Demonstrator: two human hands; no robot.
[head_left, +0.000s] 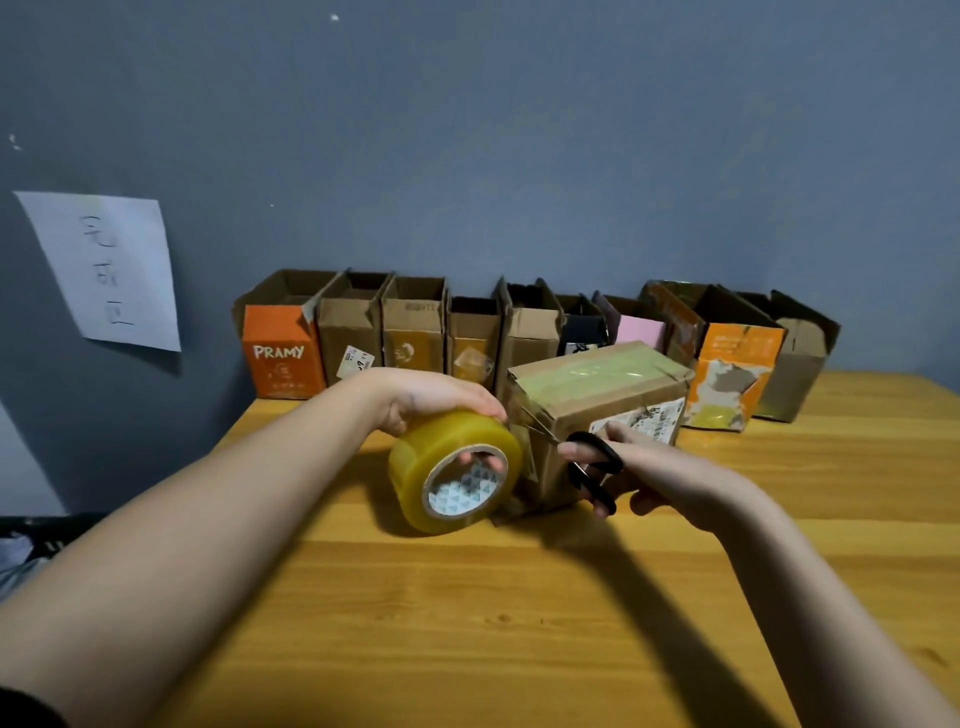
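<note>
**Scissors at the taped box's edge**

The yellow wooden table (519, 597) carries a sealed brown cardboard box (613, 395), with a row of open cardboard cartons (410, 332) just behind the box. Just left of the box is a fat roll of yellowish clear packing tape (415, 467). The left hand (426, 397) grips the roll, with fingers curled into its core. At the box's front, the right hand (654, 467) grips black-handled scissors (592, 467), whose blades point at the box's upper left edge.

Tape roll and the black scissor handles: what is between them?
In the head view, the near corner of the taped cardboard box stands between tape roll and handles; the scissor blades cross its upper part.
</note>
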